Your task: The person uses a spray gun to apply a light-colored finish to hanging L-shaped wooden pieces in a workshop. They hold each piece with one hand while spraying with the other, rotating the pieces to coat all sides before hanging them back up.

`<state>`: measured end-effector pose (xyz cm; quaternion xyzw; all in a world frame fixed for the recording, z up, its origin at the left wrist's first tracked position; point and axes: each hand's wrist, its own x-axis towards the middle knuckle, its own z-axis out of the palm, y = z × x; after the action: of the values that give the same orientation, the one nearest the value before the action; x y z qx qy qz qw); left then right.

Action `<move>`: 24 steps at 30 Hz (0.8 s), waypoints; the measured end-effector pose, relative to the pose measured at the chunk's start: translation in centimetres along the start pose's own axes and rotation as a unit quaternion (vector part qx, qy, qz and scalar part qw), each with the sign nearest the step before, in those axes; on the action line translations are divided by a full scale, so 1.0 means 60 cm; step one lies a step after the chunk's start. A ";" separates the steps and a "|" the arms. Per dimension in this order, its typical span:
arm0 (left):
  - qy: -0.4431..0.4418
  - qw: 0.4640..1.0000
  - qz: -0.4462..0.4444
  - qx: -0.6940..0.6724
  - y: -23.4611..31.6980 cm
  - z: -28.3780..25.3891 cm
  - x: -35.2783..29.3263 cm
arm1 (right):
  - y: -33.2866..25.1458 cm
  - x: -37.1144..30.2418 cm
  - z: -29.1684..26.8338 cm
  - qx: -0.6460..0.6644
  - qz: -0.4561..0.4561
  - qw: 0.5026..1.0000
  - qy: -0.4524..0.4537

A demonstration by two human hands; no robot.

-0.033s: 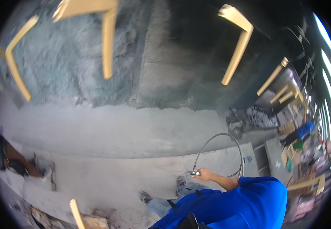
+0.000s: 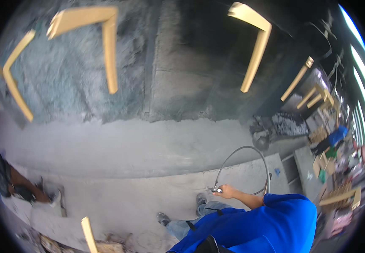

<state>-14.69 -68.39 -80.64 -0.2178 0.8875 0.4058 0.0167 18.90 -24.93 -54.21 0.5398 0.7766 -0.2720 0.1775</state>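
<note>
My right hand (image 2: 228, 192) is closed around the grip of a small metal spray gun (image 2: 216, 189), held at waist height above my feet. A thin grey hose (image 2: 243, 147) rises from the gun and loops round to the right, toward my blue sleeve. Beyond the gun hang angled pieces of pale wood that look like furniture legs. One bent wooden piece (image 2: 256, 55) is at the upper right, and a larger one (image 2: 106, 38) at the upper left. The gun touches neither. My left hand is out of sight.
A grey-stained wall (image 2: 191, 88) stands behind the hanging wood, above a dusty pale ledge (image 2: 148, 147). At far left are another person's legs (image 2: 26, 185). A person in blue (image 2: 336, 135) is far right among stacked boxes and wood. Dark bags (image 2: 290, 124) lie by the wall.
The upper wooden pieces have shifted a little left in the picture, and the view has tilted slightly. My right hand keeps its hold on the spray gun.
</note>
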 end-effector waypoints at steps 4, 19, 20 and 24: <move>-0.062 0.978 0.189 -0.059 0.122 -0.021 -0.064 | 0.035 0.002 0.012 0.047 0.050 0.996 0.056; -0.112 0.792 0.516 -0.308 1.043 0.163 -0.404 | 0.413 0.064 -0.017 0.319 0.136 0.914 0.210; -0.096 0.791 0.518 -0.311 1.067 0.166 -0.412 | 0.432 0.058 -0.021 0.346 0.141 0.904 0.209; -0.077 0.783 0.523 -0.327 1.121 0.176 -0.422 | 0.482 0.056 -0.025 0.379 0.196 0.874 0.232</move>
<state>-20.23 -12.54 -34.53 0.3193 0.6753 0.6334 -0.2020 44.79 -13.75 -61.62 0.7546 0.5109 -0.3721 -0.1762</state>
